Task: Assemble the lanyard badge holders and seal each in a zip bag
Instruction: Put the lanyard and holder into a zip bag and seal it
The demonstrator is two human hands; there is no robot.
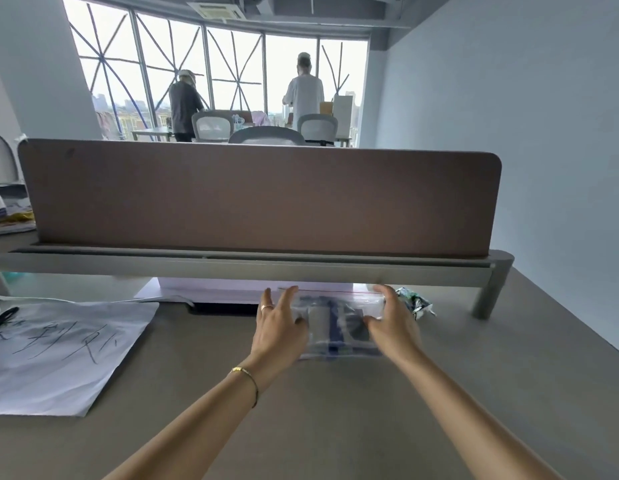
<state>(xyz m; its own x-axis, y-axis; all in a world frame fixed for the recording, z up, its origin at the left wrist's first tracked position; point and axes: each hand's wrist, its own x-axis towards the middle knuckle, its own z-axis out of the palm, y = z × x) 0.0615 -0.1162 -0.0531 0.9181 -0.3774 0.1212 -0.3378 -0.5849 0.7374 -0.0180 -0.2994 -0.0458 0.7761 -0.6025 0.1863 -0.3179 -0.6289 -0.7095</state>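
two hands grasp one clear zip bag (337,323) near the worktop's (336,410) far edge: left hand (278,329), right hand (393,327); red seal strip, blurred blue and grey contents.

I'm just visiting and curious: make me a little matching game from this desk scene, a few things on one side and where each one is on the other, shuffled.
Things:
1. zip bag
2. paper
3. divider
4. wrapper

Places:
A. upright along the back of the desk
B. on the desk, just right of the right hand
C. flat at the desk's left side, with handwriting
D. between both hands, left hand on its left edge

Pairs: 1-D, 2-C, 3-A, 4-B
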